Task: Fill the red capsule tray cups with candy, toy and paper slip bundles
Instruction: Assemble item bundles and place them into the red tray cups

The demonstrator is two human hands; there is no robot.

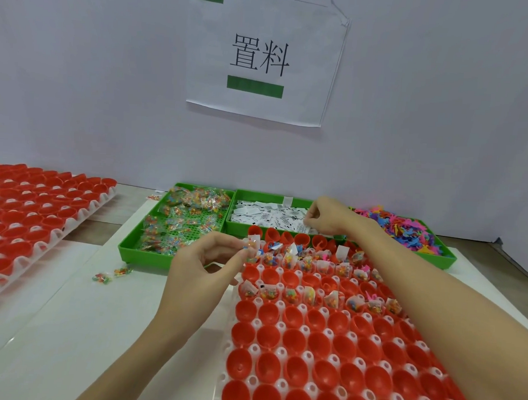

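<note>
While left grip (pixel 213 258) pinches candy packet (pixel 252 243), right grip (pixel 326 217) picks slips (pixel 274 217).

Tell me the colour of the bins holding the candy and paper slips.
Green bins, clearest in the head view.

I see a plain pale lilac-grey wall (pixel 94 84) filling the upper half of the view, evenly lit, no strong shadows. A white paper sign (pixel 264 56) hangs on it, printed with two black characters and green bars; its top right corner curls. Below, a light wood-grain tabletop (pixel 125 192) is partly covered by glossy white sheets (pixel 67 312).
</note>
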